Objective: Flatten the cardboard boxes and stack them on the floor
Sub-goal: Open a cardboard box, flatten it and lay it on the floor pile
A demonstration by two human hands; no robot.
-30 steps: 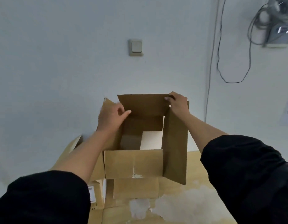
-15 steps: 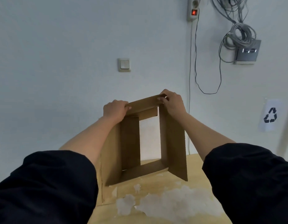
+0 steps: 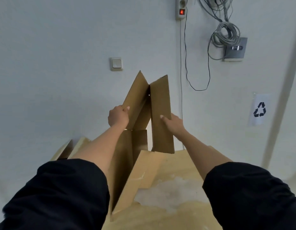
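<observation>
I hold a brown cardboard box (image 3: 161, 110) up in front of the white wall, its walls squeezed almost together into a narrow wedge. My left hand (image 3: 118, 117) grips the left panel's edge, thumb on the front face. My right hand (image 3: 173, 122) presses on the right panel from the outside, thumb across its face. The box's lower flaps hang down toward a large tan cardboard sheet (image 3: 177, 163) lying below, which has pale torn patches. My left forearm hides part of the lower left flap.
More cardboard (image 3: 65, 150) lies at the lower left by the wall. On the wall are a light switch (image 3: 116, 63), a power strip (image 3: 181, 7) with a red light, hanging cables (image 3: 227, 32), a grey box (image 3: 235, 48) and a recycling sign (image 3: 259, 109).
The box stood open as a square tube a second ago. It has been lifted and its side walls pushed together, so the opening has nearly closed. My view has tilted upward.
</observation>
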